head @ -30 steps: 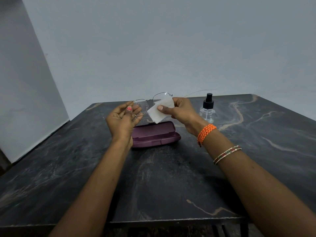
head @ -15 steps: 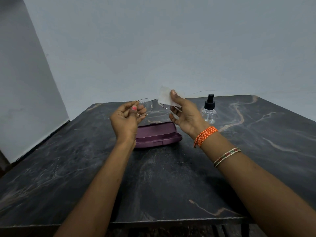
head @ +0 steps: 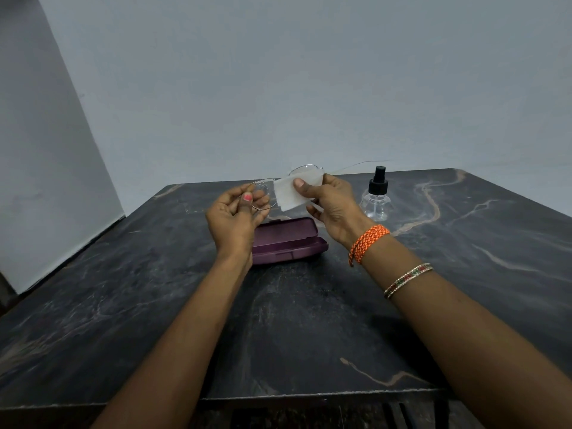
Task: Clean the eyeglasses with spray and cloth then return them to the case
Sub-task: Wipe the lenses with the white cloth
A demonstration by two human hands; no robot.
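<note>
White cloth (head: 295, 193), folded into a small square, was pinched under the thumb of the right hand (head: 332, 205), pressed against one lens of the eyeglasses (head: 280, 190). Left hand (head: 236, 218) pinched the other lens rim between thumb & fingertips, holding the thin wire frame up in the air, above the far part of the bench (head: 154, 305) & over the case (head: 288, 239). One wire temple stuck out to the right behind the cloth, toward the spray bottle (head: 376, 199).

Risks, as a judgement: frame looked very thin, so hard rubbing w/ the right thumb could bend it or twist the bridge, since the left hand gripped only one rim. Left fingertips sat on or near the lens, prob. leaving fresh smudges. If either pinch slipped, the glasses would drop onto the case or the hard bench. The loose temple could also catch the bottle & tip it.

Containers: the purple case lay open on the bench just beyond the wrists, lid hinged back, nothing visible inside, though part was hidden by the left hand. The clear bottle w/ black pump top stood upright just right of the right hand; liquid level couldn't be told, it looked near empty.
</note>
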